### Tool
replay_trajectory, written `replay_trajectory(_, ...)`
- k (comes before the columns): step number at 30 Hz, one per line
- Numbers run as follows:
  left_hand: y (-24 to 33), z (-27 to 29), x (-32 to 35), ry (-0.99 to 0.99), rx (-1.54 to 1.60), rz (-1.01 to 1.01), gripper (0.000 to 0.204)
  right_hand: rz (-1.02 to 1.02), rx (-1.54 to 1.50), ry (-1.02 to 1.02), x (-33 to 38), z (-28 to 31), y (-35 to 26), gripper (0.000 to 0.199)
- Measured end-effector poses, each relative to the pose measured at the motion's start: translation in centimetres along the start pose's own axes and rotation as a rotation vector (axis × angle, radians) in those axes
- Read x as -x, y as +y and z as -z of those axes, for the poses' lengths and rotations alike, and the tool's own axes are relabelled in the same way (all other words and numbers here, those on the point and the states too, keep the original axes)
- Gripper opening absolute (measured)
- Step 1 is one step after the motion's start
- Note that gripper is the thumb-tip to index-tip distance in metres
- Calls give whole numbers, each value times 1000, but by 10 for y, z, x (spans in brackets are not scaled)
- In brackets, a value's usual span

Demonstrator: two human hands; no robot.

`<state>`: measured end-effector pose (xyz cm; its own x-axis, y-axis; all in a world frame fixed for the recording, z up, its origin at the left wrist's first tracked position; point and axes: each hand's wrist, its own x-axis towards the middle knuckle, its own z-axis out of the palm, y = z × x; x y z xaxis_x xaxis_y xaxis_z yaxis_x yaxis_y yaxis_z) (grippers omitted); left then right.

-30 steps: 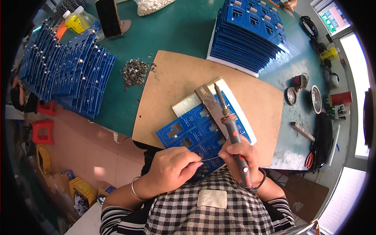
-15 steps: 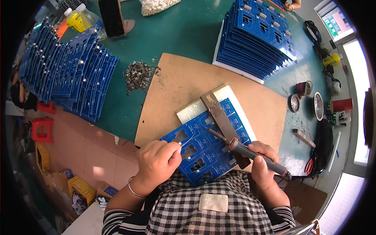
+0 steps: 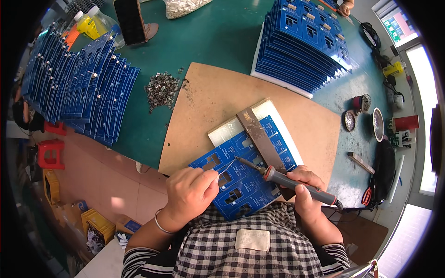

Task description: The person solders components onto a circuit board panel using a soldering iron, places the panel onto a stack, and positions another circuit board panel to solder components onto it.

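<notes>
A blue circuit board panel [image 3: 250, 187] with rectangular cutouts lies tilted in front of me, partly on a pale block [image 3: 223, 133]. Across it rests a dark brown bar [image 3: 260, 139]. My right hand [image 3: 307, 187] is closed around the grey handle of a soldering iron [image 3: 289, 181], whose tip points left, just over the board. In my left hand [image 3: 191, 191] a thin strand of solder wire [image 3: 226, 167] is pinched, its far end close to the iron's tip. Whether wire and tip touch is too small to tell.
Under the board is a brown sheet [image 3: 194, 111]. Small metal parts [image 3: 162, 90] lie heaped left of it. Stacked blue boards stand far right [image 3: 301, 51] and left [image 3: 83, 83]. At right are a metal bowl [image 3: 377, 125] and an iron stand [image 3: 361, 103]. Another person's hand [image 3: 345, 8] shows far right.
The soldering iron has shifted left and slightly down, its tip now near the wire's end. My left hand has moved slightly right with the solder wire.
</notes>
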<state>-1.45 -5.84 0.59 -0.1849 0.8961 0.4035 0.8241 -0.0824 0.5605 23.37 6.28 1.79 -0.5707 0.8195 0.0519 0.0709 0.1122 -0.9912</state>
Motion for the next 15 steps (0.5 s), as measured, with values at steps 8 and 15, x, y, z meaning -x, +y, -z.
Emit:
replay_trajectory(8,0,-2,-1,1,-20,-9,20,-1,39,-18,-3,1,-3,29)
replay_trajectory(15,0,-4,-4,9,-30,-15,20,-13,49,-24,-9,1,-6,27)
